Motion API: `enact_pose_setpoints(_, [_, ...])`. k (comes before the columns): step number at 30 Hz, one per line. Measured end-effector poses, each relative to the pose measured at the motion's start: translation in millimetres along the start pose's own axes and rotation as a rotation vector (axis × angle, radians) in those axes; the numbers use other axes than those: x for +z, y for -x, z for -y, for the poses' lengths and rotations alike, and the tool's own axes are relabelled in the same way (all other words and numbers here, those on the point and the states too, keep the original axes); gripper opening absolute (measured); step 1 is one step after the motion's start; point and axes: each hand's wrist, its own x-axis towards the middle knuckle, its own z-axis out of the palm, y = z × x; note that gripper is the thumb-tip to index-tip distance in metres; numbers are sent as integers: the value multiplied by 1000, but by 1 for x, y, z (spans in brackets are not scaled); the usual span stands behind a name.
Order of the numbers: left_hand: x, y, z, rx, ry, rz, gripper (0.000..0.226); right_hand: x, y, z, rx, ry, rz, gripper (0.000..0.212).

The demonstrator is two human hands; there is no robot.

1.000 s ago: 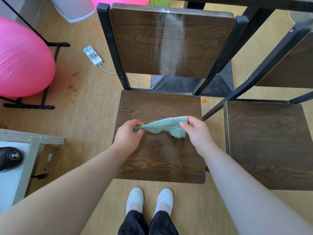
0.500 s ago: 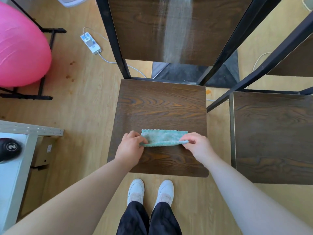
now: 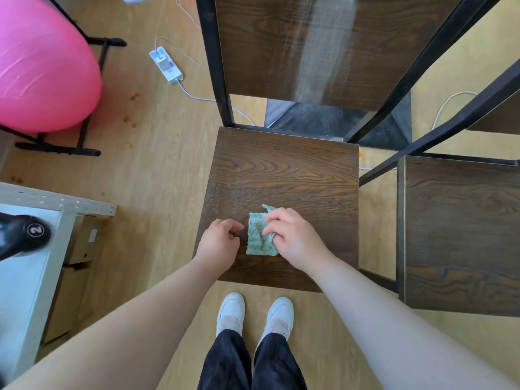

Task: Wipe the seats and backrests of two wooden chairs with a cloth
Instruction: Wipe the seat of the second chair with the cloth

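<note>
A small folded teal cloth [image 3: 257,237] lies on the dark wooden seat [image 3: 284,175] of the chair in front of me. My right hand [image 3: 292,237] covers the cloth's right side, its fingers curled over the fold. Just left of the cloth my left hand [image 3: 219,243] hovers over the seat with loosely curled fingers, holding nothing. The chair's backrest [image 3: 323,43] rises behind the seat and shows a pale dusty streak. A second wooden chair's seat [image 3: 461,232] stands to the right, with part of its backrest [image 3: 503,119] at the frame edge.
A pink exercise ball [image 3: 42,68] on a black stand sits at the left. A white power strip [image 3: 166,64] with cables lies on the wood floor. A white table [image 3: 25,266] with a black object is at lower left. My white shoes [image 3: 253,313] stand below the seat.
The cloth, held stretched between both hands, was laid on the seat and folded smaller. My left hand let go; my right hand now rests on it.
</note>
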Motion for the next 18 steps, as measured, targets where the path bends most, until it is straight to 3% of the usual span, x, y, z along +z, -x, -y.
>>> enact_pose_setpoints(3, [-2,0,6,-22,48,-23,33,25,-6,10,-40,31,85,32])
enact_pose_setpoints(7, [-1,1,14,-40,52,-23,32,40,-7,19,149,-92,195,54])
enact_pose_setpoints(10, [-1,1,18,-58,51,-11,33,34,-5,18,253,-238,-14,43])
enact_pose_setpoints(13, [-2,1,18,-80,61,-3,31,32,0,8,264,-98,-218,26])
enact_pose_setpoints(15, [-4,0,17,-91,79,-14,29,37,2,8,272,-28,-165,25])
enact_pose_setpoints(18, [-12,0,14,-127,117,-48,29,51,1,17,331,98,26,48])
